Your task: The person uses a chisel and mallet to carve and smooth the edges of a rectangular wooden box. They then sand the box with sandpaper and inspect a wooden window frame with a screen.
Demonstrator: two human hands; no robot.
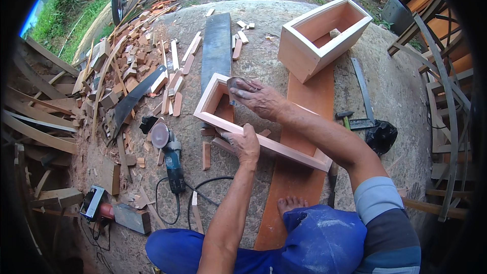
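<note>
A long open wooden box [284, 152] with a pale rim lies tilted in front of me, partly over an orange-brown board. My left hand [243, 144] is closed around its near side, thumb up against the rim. My right hand [264, 101] presses a dark brown piece of sandpaper [237, 87] onto the rim near the far left corner. The fingers lie close together over the sandpaper and hide part of it. My right forearm crosses over the box and covers part of its far side.
A second wooden box [309, 53] stands at the far right on the board [284, 198]. An angle grinder [174, 165] with its cord lies left. Nearby are a handsaw [134, 96], a hammer [345, 116], a metal square [362, 91], black plastic [380, 137] and wood offcuts [137, 50].
</note>
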